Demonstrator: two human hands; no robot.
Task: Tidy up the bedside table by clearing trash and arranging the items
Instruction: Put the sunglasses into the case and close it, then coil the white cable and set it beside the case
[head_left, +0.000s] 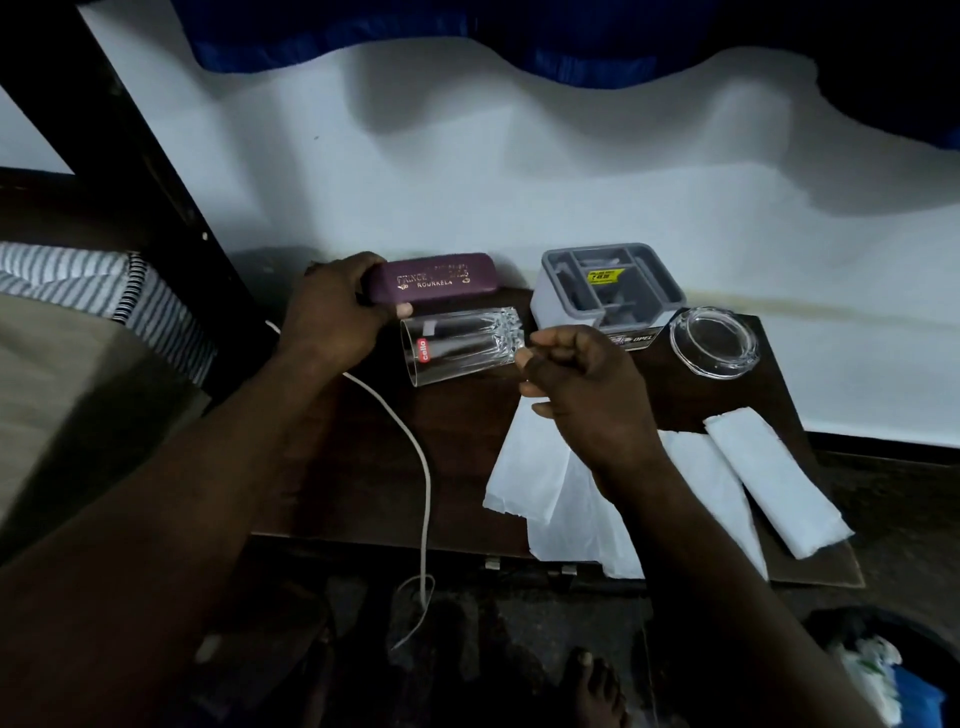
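My left hand (332, 312) grips the left end of a purple spectacle case (441, 283) at the back of the dark wooden bedside table (374, 467). A clear drinking glass (462, 345) with a red label lies on its side just in front of the case. My right hand (576, 384) hovers beside the glass's base with its fingers curled and nothing in them. White tissue paper (545, 493) lies spread under my right wrist. A folded tissue (774, 483) lies at the table's right edge.
A grey organiser box (613, 286) stands at the back against the white wall. A glass ashtray (714, 340) sits to its right. A white cable (415, 452) trails over the table's front to the floor. A bed with striped bedding (104, 291) is left; a bin (883, 675) stands lower right.
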